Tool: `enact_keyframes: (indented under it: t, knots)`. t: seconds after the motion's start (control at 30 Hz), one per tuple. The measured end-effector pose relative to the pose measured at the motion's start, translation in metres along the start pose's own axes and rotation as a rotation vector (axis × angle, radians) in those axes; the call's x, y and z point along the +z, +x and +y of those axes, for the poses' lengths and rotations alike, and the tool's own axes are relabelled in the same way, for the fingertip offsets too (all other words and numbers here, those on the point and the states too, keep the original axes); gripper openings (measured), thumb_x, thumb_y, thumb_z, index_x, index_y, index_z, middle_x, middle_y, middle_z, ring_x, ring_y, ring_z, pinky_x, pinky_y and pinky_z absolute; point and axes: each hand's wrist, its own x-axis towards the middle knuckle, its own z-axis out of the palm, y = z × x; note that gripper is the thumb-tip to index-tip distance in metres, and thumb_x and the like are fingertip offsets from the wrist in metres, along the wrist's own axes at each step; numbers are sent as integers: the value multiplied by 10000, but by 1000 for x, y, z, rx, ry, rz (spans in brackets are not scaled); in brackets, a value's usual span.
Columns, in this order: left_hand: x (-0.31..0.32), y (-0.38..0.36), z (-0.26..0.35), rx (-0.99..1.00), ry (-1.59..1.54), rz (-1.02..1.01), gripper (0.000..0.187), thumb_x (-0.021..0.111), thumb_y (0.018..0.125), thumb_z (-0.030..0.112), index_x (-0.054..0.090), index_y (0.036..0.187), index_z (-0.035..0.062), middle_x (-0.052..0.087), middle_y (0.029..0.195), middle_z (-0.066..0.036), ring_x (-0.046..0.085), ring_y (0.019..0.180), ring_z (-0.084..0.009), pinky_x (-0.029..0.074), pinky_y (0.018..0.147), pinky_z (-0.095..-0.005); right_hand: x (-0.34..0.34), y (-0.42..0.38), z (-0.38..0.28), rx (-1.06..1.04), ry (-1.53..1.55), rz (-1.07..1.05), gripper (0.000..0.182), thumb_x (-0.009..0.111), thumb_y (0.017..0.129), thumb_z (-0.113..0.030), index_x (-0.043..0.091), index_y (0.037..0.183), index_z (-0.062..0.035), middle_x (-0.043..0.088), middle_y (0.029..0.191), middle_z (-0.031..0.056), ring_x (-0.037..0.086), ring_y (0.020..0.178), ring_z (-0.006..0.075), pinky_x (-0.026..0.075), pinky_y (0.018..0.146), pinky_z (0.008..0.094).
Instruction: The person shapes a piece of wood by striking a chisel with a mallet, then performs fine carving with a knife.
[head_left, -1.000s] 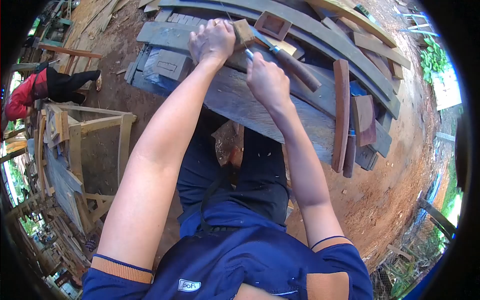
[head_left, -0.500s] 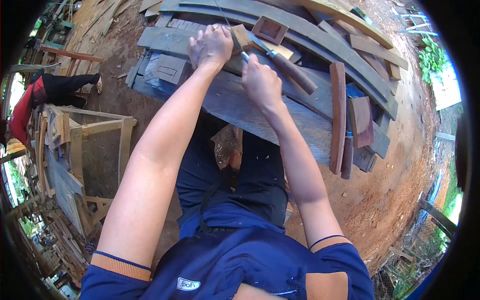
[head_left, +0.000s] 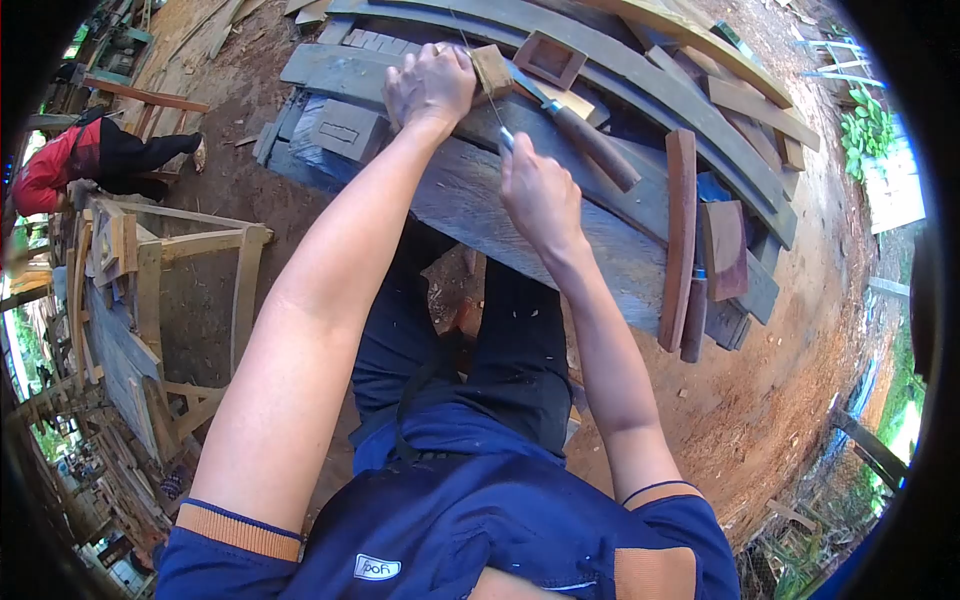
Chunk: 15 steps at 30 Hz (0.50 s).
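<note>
My left hand [head_left: 430, 88] is wrapped round the left side of a small wooden block [head_left: 491, 73] on the bench. My right hand [head_left: 540, 190] is closed on the handle of a thin saw [head_left: 507, 137], whose narrow blade runs up along the block beside my left fingers. Just right of the block lies a chisel [head_left: 595, 150] with a thick wooden handle. A hollowed wooden box [head_left: 550, 60] sits behind it. Left of my left wrist rests a block with a marked outline [head_left: 347, 130].
Long planks [head_left: 620, 90] are stacked across the bench. Toward its right end lie a curved wooden piece [head_left: 679, 240] and a darker block [head_left: 725, 250]. A wooden frame [head_left: 200, 245] stands on the ground at left, near a person in red [head_left: 70, 165].
My right hand has drawn back toward me and slightly right with the saw, showing more blade. My left hand stays on the block. The person at left has shifted posture.
</note>
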Motion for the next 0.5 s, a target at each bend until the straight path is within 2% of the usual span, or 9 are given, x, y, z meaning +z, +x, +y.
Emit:
enact_keyframes:
  t: [0.17, 0.37, 0.5]
  knots:
    - [1, 1, 0, 6, 8, -17, 402, 359, 956, 348, 685, 1037, 126, 665, 1092, -92, 608, 1060, -273, 406, 925, -451, 6, 35, -6, -11, 48, 77, 249, 441, 964, -249, 528, 929, -19, 655, 769, 269, 659, 743, 451, 517, 645, 541]
    - [-1, 0, 0, -15, 0, 2, 398, 368, 953, 341, 695, 1017, 124, 667, 1084, -81, 607, 1048, -263, 402, 914, -444, 6, 3, 5, 29, 68, -45, 253, 454, 964, -266, 504, 961, -18, 652, 768, 274, 652, 754, 466, 512, 671, 548]
    - [1, 0, -1, 9, 6, -9, 399, 366, 954, 341, 695, 1015, 123, 668, 1076, -81, 607, 1048, -263, 402, 913, -444, 10, 26, -4, 15, 50, 15, 251, 450, 965, -270, 511, 961, -26, 654, 770, 272, 655, 756, 457, 512, 677, 550]
